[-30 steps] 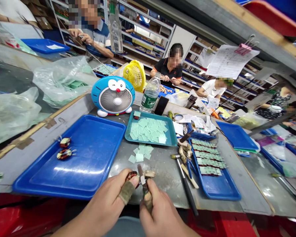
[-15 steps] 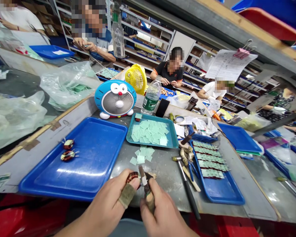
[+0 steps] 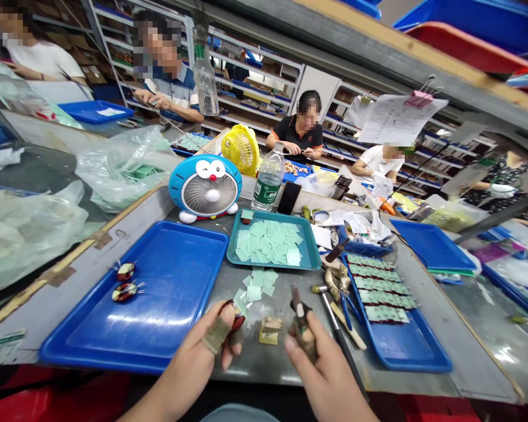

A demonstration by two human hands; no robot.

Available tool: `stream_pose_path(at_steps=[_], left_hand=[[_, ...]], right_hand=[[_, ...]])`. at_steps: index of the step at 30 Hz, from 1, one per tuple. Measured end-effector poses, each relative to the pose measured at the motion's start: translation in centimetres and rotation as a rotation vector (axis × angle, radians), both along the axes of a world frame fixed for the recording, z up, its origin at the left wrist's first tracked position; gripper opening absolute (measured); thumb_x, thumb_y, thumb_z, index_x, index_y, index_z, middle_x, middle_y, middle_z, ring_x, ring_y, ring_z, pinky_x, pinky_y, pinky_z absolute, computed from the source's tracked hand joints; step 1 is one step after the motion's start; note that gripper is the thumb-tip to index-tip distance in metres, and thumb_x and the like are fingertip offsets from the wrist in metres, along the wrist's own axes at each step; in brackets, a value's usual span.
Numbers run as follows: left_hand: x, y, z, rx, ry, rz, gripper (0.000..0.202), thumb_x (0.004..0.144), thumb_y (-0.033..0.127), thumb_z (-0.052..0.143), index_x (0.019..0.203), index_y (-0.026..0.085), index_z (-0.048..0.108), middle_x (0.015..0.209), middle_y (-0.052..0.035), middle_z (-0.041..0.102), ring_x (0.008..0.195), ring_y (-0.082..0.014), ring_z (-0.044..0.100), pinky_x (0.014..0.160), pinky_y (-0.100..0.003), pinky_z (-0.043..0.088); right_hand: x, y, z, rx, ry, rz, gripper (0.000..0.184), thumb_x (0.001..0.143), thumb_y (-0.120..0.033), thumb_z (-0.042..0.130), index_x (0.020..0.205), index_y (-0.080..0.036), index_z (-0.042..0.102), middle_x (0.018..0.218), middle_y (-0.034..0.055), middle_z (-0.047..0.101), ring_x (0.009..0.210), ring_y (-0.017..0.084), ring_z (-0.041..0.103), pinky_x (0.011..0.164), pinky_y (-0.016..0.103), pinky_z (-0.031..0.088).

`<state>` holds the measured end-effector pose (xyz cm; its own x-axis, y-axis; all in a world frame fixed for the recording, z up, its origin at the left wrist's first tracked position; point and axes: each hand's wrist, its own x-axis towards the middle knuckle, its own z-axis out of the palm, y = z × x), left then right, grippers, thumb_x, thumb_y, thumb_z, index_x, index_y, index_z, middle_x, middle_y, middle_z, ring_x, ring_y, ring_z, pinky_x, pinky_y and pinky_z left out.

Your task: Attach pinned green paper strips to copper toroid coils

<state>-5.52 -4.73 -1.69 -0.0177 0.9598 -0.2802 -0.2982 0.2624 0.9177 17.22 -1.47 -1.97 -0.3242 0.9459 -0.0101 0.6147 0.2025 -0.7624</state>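
Observation:
My left hand (image 3: 198, 346) is closed around a copper-wound ring coil (image 3: 239, 320), a cloth wrap on its thumb. In my right hand (image 3: 323, 363) is a short flat-bladed tool (image 3: 296, 300) with a wrapped handle; its blade points up and away, apart from the coil. Between the hands a small wooden block (image 3: 271, 324) lies on the metal bench. Beyond it are loose pale green squares (image 3: 254, 291), with more squares (image 3: 270, 240) in a teal tray (image 3: 275, 265). Two more coils (image 3: 124, 292) sit in the blue tray (image 3: 167, 334) on the left.
A hammer (image 3: 334, 322), pliers (image 3: 348, 308) and a pale stick (image 3: 349, 327) lie right of my hands. Beside them, a blue tray (image 3: 416, 346) holds rows of coils with green squares (image 3: 381, 287). Behind stand a blue cartoon fan (image 3: 209, 187) and a bottle (image 3: 267, 184). Co-workers sit farther back.
My hands have moved apart: the left slightly left with the coil, the right to the right with the tool. The wooden block between them now shows. The camera view has shifted slightly.

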Motion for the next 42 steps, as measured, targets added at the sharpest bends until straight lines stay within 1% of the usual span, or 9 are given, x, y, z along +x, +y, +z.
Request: stream_pose_path(at_steps=[2,4,9,14,20,25,28,33,42], left_hand=[[-0.2,0.3,-0.4,-0.09,-0.32,0.035,0.045,0.089,0.063,0.069,0.095,0.018,0.064,0.076,0.0007,0.061,0.059,-0.0118,0.055,0.052,-0.023,0.038],[-0.2,0.4,-0.7,-0.142,-0.539,0.024,0.044,0.088,0.059,0.073,0.093,0.015,0.069,0.067,0.0009,0.062,0.05,-0.008,0.048,0.053,-0.022,0.037],[0.4,0.3,-0.5,-0.128,-0.769,-0.13,0.046,0.093,0.058,0.068,0.088,0.013,0.074,0.052,0.0014,0.058,0.042,-0.0056,0.037,0.056,-0.023,0.037],[0.7,-0.2,-1.1,-0.033,-0.748,-0.124,0.044,0.097,0.057,0.062,0.089,0.015,0.071,0.054,0.0014,0.058,0.045,-0.0071,0.038,0.057,-0.024,0.037],[0.8,-0.5,-2.6,0.018,-0.688,-0.204,0.044,0.097,0.058,0.062,0.08,0.017,0.063,0.054,0.0006,0.055,0.047,-0.0089,0.042,0.053,-0.024,0.03],[1.0,-0.4,-2.1,0.093,-0.647,-0.304,0.037,0.101,0.051,0.058,0.092,0.017,0.067,0.055,0.0037,0.049,0.045,-0.007,0.035,0.054,-0.024,0.028],[1.1,-0.2,-1.8,0.125,-0.655,-0.313,0.035,0.101,0.05,0.058,0.092,0.017,0.067,0.055,0.0044,0.047,0.045,-0.0067,0.033,0.055,-0.024,0.03],[0.9,0.1,-2.1,0.147,-0.659,-0.355,0.037,0.102,0.051,0.057,0.093,0.016,0.067,0.051,0.0051,0.046,0.041,-0.0067,0.032,0.054,-0.025,0.031],[1.7,-0.1,-2.9,0.115,-0.701,-0.357,0.038,0.099,0.051,0.06,0.091,0.015,0.068,0.045,0.0046,0.047,0.038,-0.008,0.037,0.052,-0.025,0.035]], right_hand=[[1.1,0.0,-0.8,-0.023,-0.036,0.004,0.047,0.102,-0.044,0.056,0.139,-0.016,0.051,0.128,0.0158,0.066,0.117,0.028,0.065,0.101,0.04,0.053],[1.4,-0.2,-1.6,0.027,-0.112,0.093,0.043,0.1,-0.039,0.058,0.137,-0.017,0.054,0.131,0.0166,0.064,0.121,0.03,0.062,0.103,0.044,0.052],[0.4,0.1,-1.1,0.152,-0.157,0.216,0.032,0.099,-0.024,0.053,0.13,-0.021,0.055,0.121,0.0132,0.063,0.114,0.028,0.063,0.098,0.044,0.053],[0.3,0.7,0.0,0.212,-0.152,0.343,0.028,0.094,-0.013,0.054,0.12,-0.022,0.055,0.117,0.0114,0.059,0.102,0.026,0.06,0.089,0.042,0.054],[0.7,0.6,-0.7,0.4,-0.168,0.385,0.036,0.087,-0.006,0.052,0.12,-0.02,0.054,0.123,0.0143,0.057,0.097,0.028,0.056,0.081,0.044,0.054],[1.4,0.8,-1.1,0.491,-0.2,0.427,0.044,0.079,-0.003,0.05,0.12,-0.018,0.054,0.12,0.0136,0.058,0.095,0.027,0.053,0.082,0.044,0.054],[1.6,1.2,-0.6,0.458,-0.155,0.456,0.045,0.079,-0.002,0.051,0.121,-0.019,0.054,0.119,0.0116,0.058,0.098,0.026,0.053,0.085,0.042,0.054],[1.7,1.4,-0.2,0.432,-0.132,0.364,0.045,0.082,-0.001,0.05,0.123,-0.02,0.05,0.131,0.0138,0.05,0.111,0.028,0.053,0.092,0.044,0.054],[1.4,1.3,-0.6,0.506,-0.184,0.349,0.044,0.084,-0.004,0.049,0.125,-0.019,0.051,0.122,0.0142,0.054,0.098,0.028,0.053,0.079,0.044,0.054]])
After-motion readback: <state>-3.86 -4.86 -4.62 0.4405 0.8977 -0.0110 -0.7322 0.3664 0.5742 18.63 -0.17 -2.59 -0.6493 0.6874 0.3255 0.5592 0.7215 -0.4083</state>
